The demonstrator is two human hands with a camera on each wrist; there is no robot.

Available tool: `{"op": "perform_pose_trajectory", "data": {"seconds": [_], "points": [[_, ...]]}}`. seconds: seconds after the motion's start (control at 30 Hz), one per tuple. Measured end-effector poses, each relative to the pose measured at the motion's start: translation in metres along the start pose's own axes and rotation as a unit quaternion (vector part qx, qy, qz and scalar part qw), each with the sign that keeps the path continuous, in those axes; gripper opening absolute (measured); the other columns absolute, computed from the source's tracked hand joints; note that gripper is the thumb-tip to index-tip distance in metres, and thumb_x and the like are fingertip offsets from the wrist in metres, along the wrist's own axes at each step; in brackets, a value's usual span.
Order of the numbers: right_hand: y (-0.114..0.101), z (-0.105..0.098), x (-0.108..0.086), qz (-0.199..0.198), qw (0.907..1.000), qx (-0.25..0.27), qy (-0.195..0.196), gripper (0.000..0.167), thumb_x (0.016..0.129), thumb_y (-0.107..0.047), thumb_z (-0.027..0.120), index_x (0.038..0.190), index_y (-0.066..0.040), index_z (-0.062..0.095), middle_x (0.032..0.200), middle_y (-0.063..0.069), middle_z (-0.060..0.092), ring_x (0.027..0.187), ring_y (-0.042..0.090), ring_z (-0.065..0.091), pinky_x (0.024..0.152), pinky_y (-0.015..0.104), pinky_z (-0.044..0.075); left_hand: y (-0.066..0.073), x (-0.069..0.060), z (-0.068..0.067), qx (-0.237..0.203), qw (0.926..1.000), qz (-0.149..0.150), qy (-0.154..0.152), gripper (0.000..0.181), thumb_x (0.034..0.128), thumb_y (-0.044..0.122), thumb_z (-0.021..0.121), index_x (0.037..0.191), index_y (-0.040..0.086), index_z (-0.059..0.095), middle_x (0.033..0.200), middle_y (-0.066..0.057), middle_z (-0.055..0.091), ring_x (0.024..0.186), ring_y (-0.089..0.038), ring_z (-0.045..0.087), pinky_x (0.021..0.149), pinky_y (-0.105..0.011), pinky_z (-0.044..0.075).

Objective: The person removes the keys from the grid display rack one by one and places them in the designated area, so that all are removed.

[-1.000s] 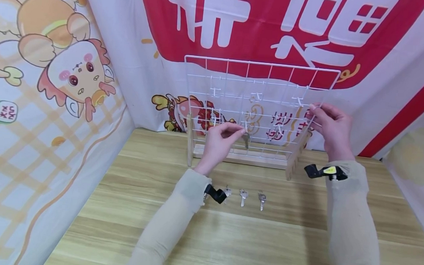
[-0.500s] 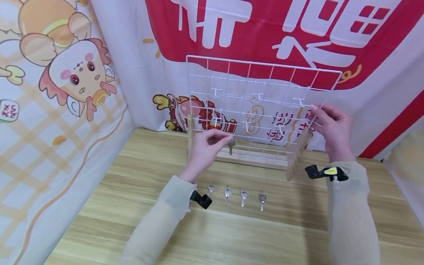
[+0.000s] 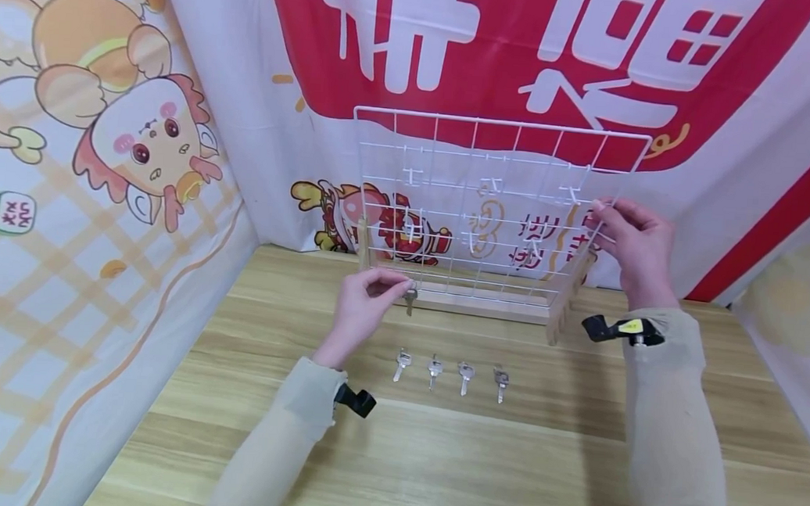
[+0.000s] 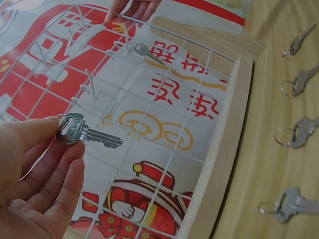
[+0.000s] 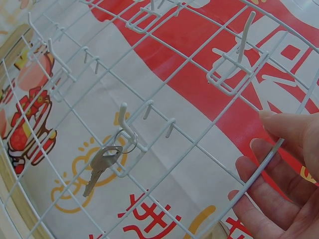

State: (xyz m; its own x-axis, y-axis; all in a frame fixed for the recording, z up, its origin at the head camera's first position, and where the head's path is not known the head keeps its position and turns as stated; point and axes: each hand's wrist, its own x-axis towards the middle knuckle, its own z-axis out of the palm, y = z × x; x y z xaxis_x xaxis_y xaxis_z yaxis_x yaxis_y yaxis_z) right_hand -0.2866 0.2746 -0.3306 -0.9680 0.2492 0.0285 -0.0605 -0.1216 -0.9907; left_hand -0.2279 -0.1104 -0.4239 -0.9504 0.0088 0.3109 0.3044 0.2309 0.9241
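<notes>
My left hand (image 3: pixel 362 305) pinches the ring of a silver key (image 4: pixel 97 137) between thumb and forefinger, in front of the rack's lower left part. The key's blade hangs free, apart from the hooks. My right hand (image 3: pixel 638 242) grips the right edge wire of a white wire grid rack (image 3: pixel 502 122), thumb in front. Several white hooks (image 5: pixel 244 40) are fixed on the grid. From one hook hangs another key (image 5: pixel 102 164) by its ring, seen in the right wrist view. In front of the rack, several ringed keys (image 3: pixel 465 377) lie in a row on the table.
The rack stands on a wooden base (image 3: pixel 479 304) with a wooden foot (image 3: pixel 559 315) at its right end. Behind it hangs a printed red and white cloth (image 3: pixel 530 74). Another printed cloth (image 3: pixel 115 264) borders the wooden table (image 3: pixel 432 467) on the left.
My left hand has moved left and down, away from the hooks, with the key still pinched. The row's leftmost key has come into view. My right hand stays on the rack's edge.
</notes>
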Motion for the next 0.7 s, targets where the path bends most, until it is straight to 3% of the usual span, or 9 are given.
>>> {"op": "perform_pose_trajectory", "data": {"seconds": [0.47, 0.7], "points": [[0.000, 0.001, -0.001, 0.005, 1.0000, 0.000, 0.001, 0.058, 0.075, -0.040, 0.088, 0.126, -0.016, 0.073, 0.122, 0.007, 0.068, 0.110, 0.021, 0.068, 0.086, 0.025, 0.054, -0.032, -0.029, -0.018, 0.017, 0.9980, -0.061, 0.001, 0.011, 0.0897, 0.014, 0.080, 0.099, 0.009, 0.077, 0.094, -0.003, 0.075, 0.083, -0.021, 0.070, 0.076, -0.029, 0.059], [-0.002, 0.001, -0.001, 0.009, 0.9999, 0.001, 0.005, 0.059, 0.074, -0.040, 0.088, 0.126, -0.016, 0.073, 0.121, 0.006, 0.068, 0.107, 0.019, 0.069, 0.083, 0.025, 0.055, -0.051, -0.046, -0.024, 0.050, 0.9943, -0.093, -0.012, 0.010, 0.0892, 0.016, 0.081, 0.097, 0.012, 0.078, 0.092, 0.001, 0.074, 0.082, -0.019, 0.069, 0.074, -0.029, 0.059]]}}
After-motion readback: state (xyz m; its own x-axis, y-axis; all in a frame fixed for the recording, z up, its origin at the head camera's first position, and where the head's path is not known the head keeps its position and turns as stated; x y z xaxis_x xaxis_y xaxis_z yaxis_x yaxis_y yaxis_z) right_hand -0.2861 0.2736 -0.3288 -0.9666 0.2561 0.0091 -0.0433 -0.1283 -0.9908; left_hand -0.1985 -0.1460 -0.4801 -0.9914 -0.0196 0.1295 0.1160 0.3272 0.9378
